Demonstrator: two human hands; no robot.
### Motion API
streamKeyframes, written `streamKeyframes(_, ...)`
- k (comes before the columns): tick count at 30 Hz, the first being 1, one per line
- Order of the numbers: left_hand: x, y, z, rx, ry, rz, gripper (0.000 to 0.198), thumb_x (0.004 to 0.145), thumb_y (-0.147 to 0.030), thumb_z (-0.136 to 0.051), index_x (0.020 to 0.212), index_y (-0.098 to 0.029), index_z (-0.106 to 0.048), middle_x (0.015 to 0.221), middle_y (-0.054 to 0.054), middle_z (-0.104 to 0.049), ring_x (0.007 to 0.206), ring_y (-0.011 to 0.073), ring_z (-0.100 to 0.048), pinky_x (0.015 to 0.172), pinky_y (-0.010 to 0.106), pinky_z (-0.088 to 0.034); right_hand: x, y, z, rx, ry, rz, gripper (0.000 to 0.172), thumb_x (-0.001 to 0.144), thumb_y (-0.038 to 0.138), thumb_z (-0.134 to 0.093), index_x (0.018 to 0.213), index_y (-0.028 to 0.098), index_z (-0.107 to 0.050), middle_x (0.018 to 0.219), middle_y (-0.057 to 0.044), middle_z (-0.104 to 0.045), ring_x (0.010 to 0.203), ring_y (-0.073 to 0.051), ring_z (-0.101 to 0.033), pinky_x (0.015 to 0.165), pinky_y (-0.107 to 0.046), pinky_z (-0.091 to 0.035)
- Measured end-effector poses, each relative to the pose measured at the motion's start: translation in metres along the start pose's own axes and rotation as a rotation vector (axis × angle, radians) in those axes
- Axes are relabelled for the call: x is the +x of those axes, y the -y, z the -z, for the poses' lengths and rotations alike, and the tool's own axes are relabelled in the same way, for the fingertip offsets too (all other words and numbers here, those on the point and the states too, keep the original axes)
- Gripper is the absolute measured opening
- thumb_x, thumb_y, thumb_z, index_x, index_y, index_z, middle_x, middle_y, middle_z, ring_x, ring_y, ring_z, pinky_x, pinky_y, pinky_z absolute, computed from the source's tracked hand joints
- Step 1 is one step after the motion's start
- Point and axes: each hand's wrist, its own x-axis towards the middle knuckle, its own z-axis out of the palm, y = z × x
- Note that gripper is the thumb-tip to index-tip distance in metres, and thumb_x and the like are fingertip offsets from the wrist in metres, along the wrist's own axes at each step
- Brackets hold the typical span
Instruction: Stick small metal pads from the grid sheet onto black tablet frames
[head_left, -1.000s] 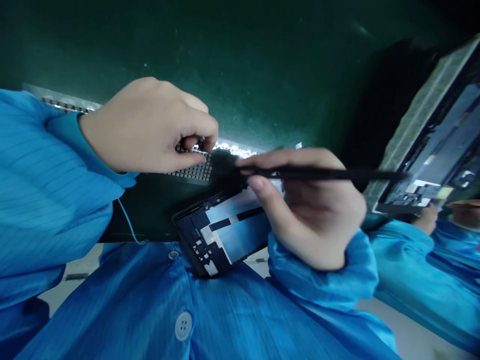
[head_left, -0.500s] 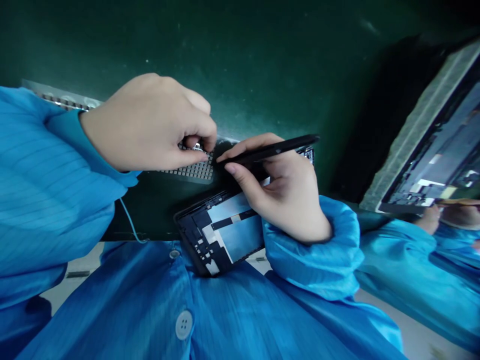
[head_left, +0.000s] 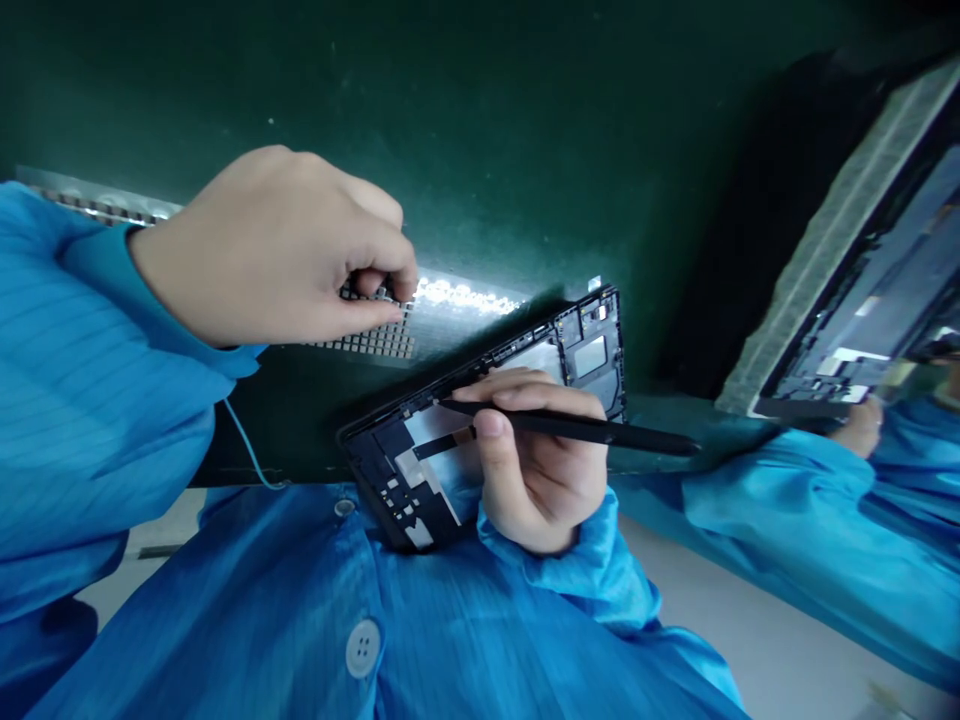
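My left hand is curled over a clear sheet of small square pads. Its thumb and forefinger are drawn together at the sheet, and their exact grip on it is partly hidden. In my right hand a pair of slim black tweezers is pinched between thumb and fingers. The tweezers' tip points left, over the upper edge of an opened tablet. That tablet lies tilted at the table's front edge, with its dark frame, silvery panels and small parts exposed. My right hand covers its middle.
The green tabletop spreads out beyond my hands. At the right, another opened device lies on a pale, padded-edged block. A co-worker's hand and blue sleeve are near it.
My right hand has moved with the tweezers from beside the pad sheet down onto the tablet. The sheet's clear, shiny right part is now uncovered. My left hand has stayed at the sheet.
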Motion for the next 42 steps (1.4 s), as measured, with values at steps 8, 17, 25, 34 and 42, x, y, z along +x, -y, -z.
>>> streamKeyframes(8,0.0,0.0,0.001,0.028,-0.035,-0.041,0.071,0.109,-0.063,-0.029,0.101,-0.024,-0.087,0.091,0.005,-0.078,0.086,0.0205,-0.066,0.099,0.041,-0.057,0.023,0.029,0.015,-0.213,0.18,-0.086,0.033,0.102,0.009,-0.076,0.128,0.029,-0.073,0.111,-0.01,-0.083,0.102,-0.028,-0.082,0.085,-0.048,-0.07)
streamKeyframes(17,0.002,-0.002,0.002,0.048,0.02,-0.013,0.057,0.103,-0.056,-0.038,0.104,-0.028,-0.088,0.098,0.002,-0.081,0.096,0.0221,-0.072,0.102,0.039,-0.055,0.079,0.002,0.018,-0.3,0.448,-0.052,0.013,0.107,0.024,-0.079,0.12,0.026,-0.078,0.122,-0.006,-0.089,0.114,-0.025,-0.086,0.105,-0.045,-0.073)
streamKeyframes(25,0.001,0.0,-0.001,0.032,0.005,-0.015,0.063,0.103,-0.06,-0.033,0.103,-0.028,-0.087,0.097,0.004,-0.078,0.092,0.022,-0.068,0.098,0.04,-0.052,0.079,0.004,0.017,-0.317,0.465,-0.053,0.009,0.108,0.023,-0.077,0.116,0.027,-0.078,0.12,-0.005,-0.089,0.111,-0.025,-0.086,0.102,-0.044,-0.073)
streamKeyframes(34,-0.001,0.005,-0.001,0.067,-0.046,-0.061,0.068,0.108,-0.063,-0.03,0.098,-0.027,-0.087,0.09,0.001,-0.078,0.069,0.0156,-0.055,0.077,0.035,-0.044,0.046,-0.009,0.036,-0.06,-0.225,-0.055,0.003,0.106,0.028,-0.079,0.108,0.026,-0.077,0.092,-0.002,-0.077,0.081,-0.019,-0.077,0.073,-0.035,-0.065)
streamKeyframes(42,-0.001,0.005,0.0,0.033,-0.053,-0.043,0.067,0.106,-0.068,-0.035,0.1,-0.028,-0.088,0.089,0.002,-0.077,0.076,0.0169,-0.06,0.086,0.034,-0.051,0.027,-0.026,0.036,-0.235,-0.19,0.034,0.005,0.109,0.029,-0.074,0.113,0.029,-0.072,0.1,-0.003,-0.078,0.092,-0.022,-0.082,0.086,-0.043,-0.07)
